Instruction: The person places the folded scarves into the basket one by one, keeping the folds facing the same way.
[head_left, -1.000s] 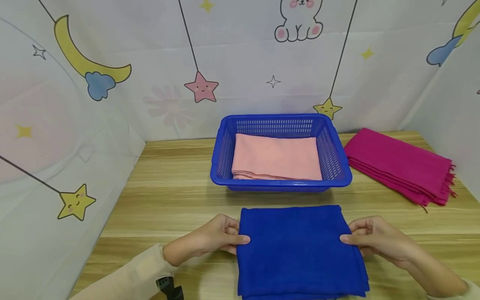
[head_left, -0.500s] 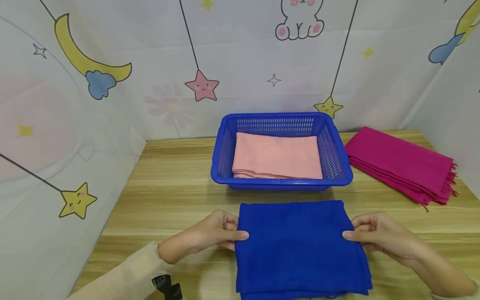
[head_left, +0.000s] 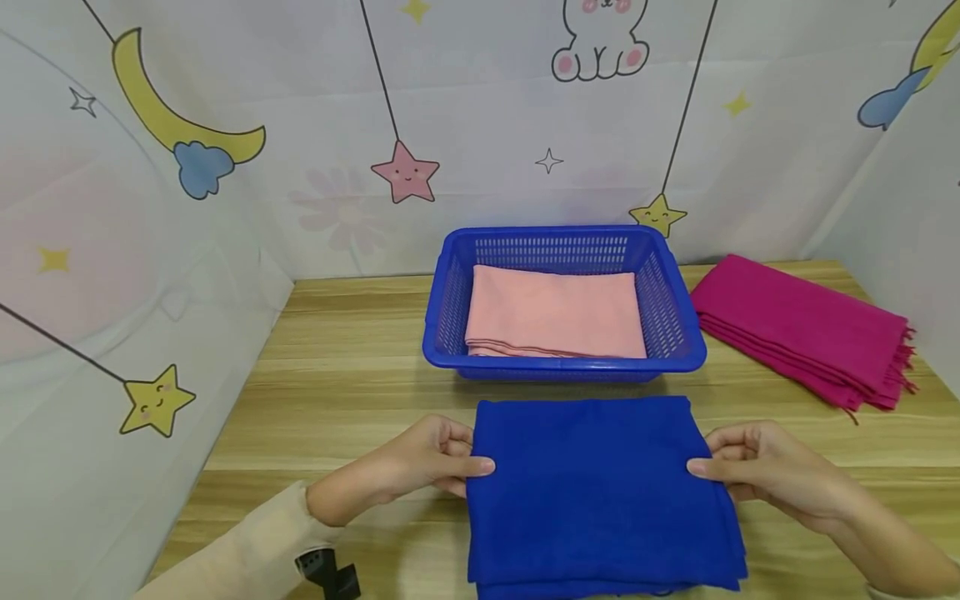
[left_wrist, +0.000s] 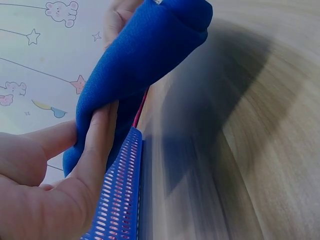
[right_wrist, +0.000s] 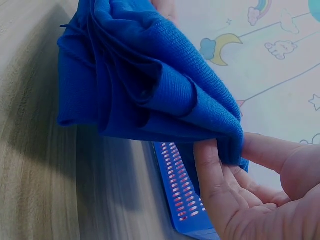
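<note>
A blue scarf point(head_left: 600, 492), folded into a thick rectangle, hangs between my two hands in front of the basket. My left hand point(head_left: 423, 462) pinches its left edge, thumb on top and fingers beneath. On the opposite edge my right hand point(head_left: 768, 475) grips the same way. The right wrist view shows several loose layers of the scarf point(right_wrist: 150, 85) sagging below the grip. In the left wrist view its shadow falls on the wood, with a gap under the scarf point(left_wrist: 135, 55). A blue plastic basket point(head_left: 562, 365) stands just beyond, holding a folded pink cloth point(head_left: 555, 312).
A folded magenta scarf point(head_left: 802, 329) with fringed ends lies right of the basket, close against it. Everything rests on a wood-grain table point(head_left: 337, 350). White printed curtains point(head_left: 487, 100) rise behind and at both sides. A black strap piece point(head_left: 330, 573) hangs under my left sleeve.
Both hands have shifted slightly forward with the blue scarf, bringing its far edge closer to the basket. The grips, the basket and the other folded cloths look the same.
</note>
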